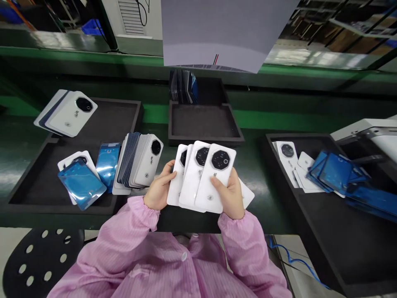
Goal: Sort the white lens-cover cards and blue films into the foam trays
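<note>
Both my hands hold a fanned stack of white phone back covers [203, 176] with round black camera rings, just above the near edge of the green bench. My left hand [159, 191] grips the stack's left side, fingers curled on the edge. My right hand [230, 198] grips the right side, thumb pressed on the top cover. One more white cover pokes out below the right hand. Pink sleeves cover both arms.
A black tray [120, 120] on the left holds a leaning row of covers [141, 162], blue-filmed pieces [81, 184] and a white stack [66, 112]. A small black tray [203, 124] sits behind. The right tray [325, 215] holds white covers and blue films [336, 171]. A perforated stool [40, 256] stands lower left.
</note>
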Available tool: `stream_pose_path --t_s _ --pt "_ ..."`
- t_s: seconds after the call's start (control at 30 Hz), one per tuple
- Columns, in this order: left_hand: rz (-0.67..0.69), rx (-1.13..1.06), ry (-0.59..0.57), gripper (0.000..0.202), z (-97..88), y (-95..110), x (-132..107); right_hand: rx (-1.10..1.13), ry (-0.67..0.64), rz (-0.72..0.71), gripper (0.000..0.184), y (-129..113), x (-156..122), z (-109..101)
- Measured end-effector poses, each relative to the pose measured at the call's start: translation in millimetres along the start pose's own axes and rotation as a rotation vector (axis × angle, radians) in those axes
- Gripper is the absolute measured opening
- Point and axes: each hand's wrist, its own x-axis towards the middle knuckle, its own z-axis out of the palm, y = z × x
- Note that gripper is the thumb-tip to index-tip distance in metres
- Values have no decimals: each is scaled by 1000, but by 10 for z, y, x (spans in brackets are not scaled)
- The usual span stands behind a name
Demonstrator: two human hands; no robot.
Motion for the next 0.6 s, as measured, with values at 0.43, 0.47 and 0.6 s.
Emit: stream_pose_path --t_s 0.43,0.47,0.6 --pt "72 -146 -44 43 71 20 -69 -40 -2 9 46 73 -34 -26" --pt "73 -168 -48 43 74 14 -71 -51 -22 11 47 74 -41 -25" --pt "73 -281 -109 42 108 29 -86 -96 -95 15 50 65 -50 -30"
